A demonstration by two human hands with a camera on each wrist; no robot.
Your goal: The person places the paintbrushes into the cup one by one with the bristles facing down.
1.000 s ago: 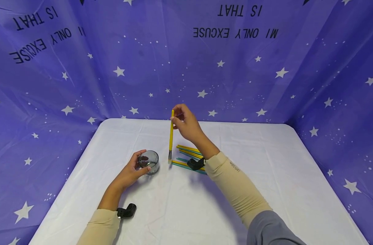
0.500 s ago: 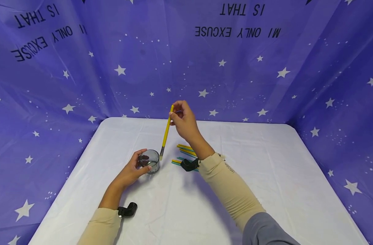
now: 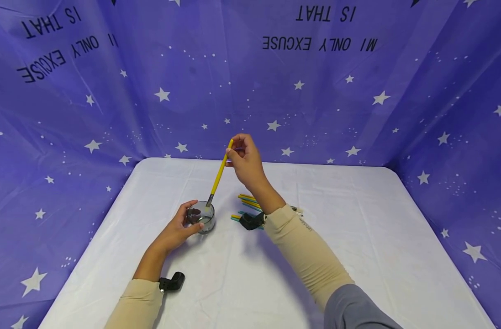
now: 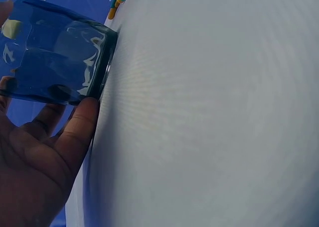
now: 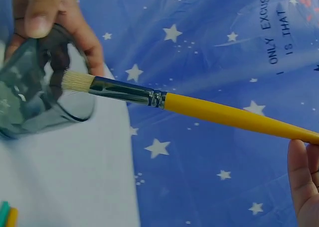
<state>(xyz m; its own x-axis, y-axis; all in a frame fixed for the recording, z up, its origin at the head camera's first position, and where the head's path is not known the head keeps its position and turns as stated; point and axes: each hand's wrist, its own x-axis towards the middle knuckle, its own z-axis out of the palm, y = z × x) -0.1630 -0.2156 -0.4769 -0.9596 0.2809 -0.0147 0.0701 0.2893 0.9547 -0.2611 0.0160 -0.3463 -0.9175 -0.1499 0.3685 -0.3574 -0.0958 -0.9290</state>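
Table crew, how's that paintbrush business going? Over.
Left hand holds the glass. Right hand pinches the yellow paintbrush near its handle end, bristles at the glass's mouth. Nothing visible blocking the mouth; other brushes lie aside, partly hidden.

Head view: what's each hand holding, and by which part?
The right hand pinches the yellow brush near its handle's end; the left hand grips the glass by its sides.

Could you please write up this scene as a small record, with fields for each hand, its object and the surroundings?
Left hand: grips the transparent grey glass tumbler, mouth up
Right hand: pinches the yellow-handled, pale-bristled paintbrush near its handle's top end
Brush pose: tilted, bristles down at the tumbler's mouth
Lying nearby: slim yellow and teal handles, partly hidden by the beige right sleeve
Work surface: white-covered table
Backdrop: purple-blue curtain with white stars, black lettering
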